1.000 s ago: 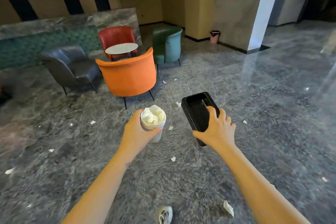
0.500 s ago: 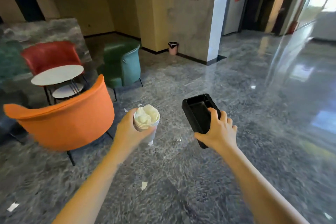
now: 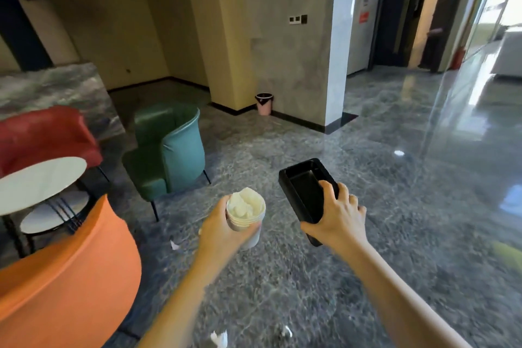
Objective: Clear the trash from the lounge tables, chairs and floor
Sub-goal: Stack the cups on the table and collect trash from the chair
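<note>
Presently gripping, with the left hand (image 3: 223, 230), a nested stack of white paper cups (image 3: 246, 220) stuffed with crumpled tissue (image 3: 244, 205), wrapping thumb and fingers round its side and holding it upright above the floor (image 3: 282, 277). Gripping, with the right hand (image 3: 336, 217), a black plastic tray (image 3: 302, 189) by its near end, curling the fingers over its rim (the underside being hidden) and tilting it so that the hollow side is facing up. Holding both pieces of trash in the air, side by side and apart, neither one touching the other.

Looking down at torn paper scraps lying on the grey marbled floor: one scrap (image 3: 174, 245) just to the left of the left wrist, two more (image 3: 219, 338) nearer the body, between the forearms.

Facing, far beyond both hands and roughly in line with the gap between them, a small pink bin (image 3: 264, 104) with a dark liner, standing on the floor against the wall. Standing with an orange chair (image 3: 65, 285) close to the left forearm, a teal chair (image 3: 172, 155) further off beyond the left hand, and, well out to the left, a round white bench (image 3: 39, 181) in front of a red chair (image 3: 42, 135).
</note>
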{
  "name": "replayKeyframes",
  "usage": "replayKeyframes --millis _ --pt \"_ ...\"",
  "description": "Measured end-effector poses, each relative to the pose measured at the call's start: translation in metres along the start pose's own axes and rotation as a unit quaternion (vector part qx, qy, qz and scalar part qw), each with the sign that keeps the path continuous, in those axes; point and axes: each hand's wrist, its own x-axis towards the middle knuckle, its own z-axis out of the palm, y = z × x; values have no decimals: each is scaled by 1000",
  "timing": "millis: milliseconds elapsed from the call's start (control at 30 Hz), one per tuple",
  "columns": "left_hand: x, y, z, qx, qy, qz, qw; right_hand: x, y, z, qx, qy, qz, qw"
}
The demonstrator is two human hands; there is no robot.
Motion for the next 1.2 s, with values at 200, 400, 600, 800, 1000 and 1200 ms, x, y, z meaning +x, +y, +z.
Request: replayKeyframes --millis 200,400,600,800,1000,1200 --pt "220 -72 40 -9 16 -13 1000 227 -29 74 8 3 -30 1000" --pt "422 -131 71 -18 10 -6 1000 422 -57 136 10 8 -20 1000" --pt "651 -149 109 -12 -30 21 999 631 -71 171 20 18 34 999" --pt "854 -176 188 -20 -52 57 997 828 -45 224 49 65 100 992" --pt "1067 -212 261 -31 -51 52 997 1064 -33 286 72 50 117 989" --pt "1264 -249 276 -6 -33 10 999 1292 -68 326 82 27 71 994"
